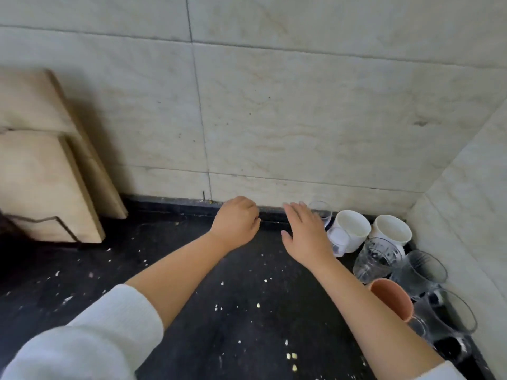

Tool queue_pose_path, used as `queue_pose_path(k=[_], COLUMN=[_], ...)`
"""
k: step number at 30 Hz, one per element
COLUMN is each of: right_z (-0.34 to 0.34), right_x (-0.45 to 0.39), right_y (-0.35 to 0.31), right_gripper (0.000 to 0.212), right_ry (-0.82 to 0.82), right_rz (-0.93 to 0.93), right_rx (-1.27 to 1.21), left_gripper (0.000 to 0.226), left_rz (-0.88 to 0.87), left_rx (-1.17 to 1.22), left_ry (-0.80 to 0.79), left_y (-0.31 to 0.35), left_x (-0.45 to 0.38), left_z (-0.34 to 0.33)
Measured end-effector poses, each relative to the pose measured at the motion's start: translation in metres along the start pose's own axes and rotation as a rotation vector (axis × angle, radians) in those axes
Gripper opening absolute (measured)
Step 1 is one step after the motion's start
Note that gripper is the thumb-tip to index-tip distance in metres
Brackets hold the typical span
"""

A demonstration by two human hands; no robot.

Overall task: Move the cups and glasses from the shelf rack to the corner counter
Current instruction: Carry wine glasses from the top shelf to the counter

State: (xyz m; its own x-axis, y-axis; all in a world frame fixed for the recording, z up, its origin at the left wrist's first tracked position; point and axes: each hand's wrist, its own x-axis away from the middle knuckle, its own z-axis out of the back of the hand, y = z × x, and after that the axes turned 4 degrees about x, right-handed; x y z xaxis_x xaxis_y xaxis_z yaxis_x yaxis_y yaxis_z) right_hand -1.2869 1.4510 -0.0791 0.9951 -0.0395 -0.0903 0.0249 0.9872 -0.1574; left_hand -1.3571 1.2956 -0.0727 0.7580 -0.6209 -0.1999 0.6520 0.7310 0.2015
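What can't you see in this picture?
All in the head view:
- Shelf rack: out of frame.
- Left hand: fingers curl under, so anything in its grip is hidden.
- Far glass: partly behind the right hand.
- Front glasses: overlapping, see-through, cut by the pink cup; hard to count.
- Boards: left edge cuts them off.

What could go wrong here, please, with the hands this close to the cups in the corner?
1. The right hand is beside a clear glass at the wall; a sideways brush might tip it.
2. The glasses, white cups and the terracotta cup are tightly packed, so adding another could knock one over.
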Motion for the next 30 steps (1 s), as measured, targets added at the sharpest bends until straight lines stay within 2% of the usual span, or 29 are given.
queue_pose_path(k=[3,7,16,23,30], right_z=[0.008,0.016,0.025,0.027,0.032], right_x=[-0.007,0.001,0.118,0.243,0.374], right_y=[-0.048,-0.120,-0.301,-0.424,-0.552], right_gripper=[0.058,0.053,0.046,0.044,0.040], right_ry=[-0.046,-0.073,-0.131,-0.171,-0.153], right_rz=[0.148,0.466,1.105,1.423,1.626], right_rx=[-0.040,-0.061,-0.139,-0.121,-0.153], left_gripper=[0.033,0.034,0.036,0.035,0.037], left_rz=[0.183,0.531,1.202,1.609,1.897], left_rx=[-0.232,-0.395,-0.460,-0.451,-0.477], left_ry=[-0.037,-0.066,-0.095,-0.025,0.031], left_y=[-0.021,-0.036,0.001,0.051,0.083], left_x=[0.047,0.135,0.384,0.573,0.748], left_z=[0.028,0.073,0.145,0.176,0.211])
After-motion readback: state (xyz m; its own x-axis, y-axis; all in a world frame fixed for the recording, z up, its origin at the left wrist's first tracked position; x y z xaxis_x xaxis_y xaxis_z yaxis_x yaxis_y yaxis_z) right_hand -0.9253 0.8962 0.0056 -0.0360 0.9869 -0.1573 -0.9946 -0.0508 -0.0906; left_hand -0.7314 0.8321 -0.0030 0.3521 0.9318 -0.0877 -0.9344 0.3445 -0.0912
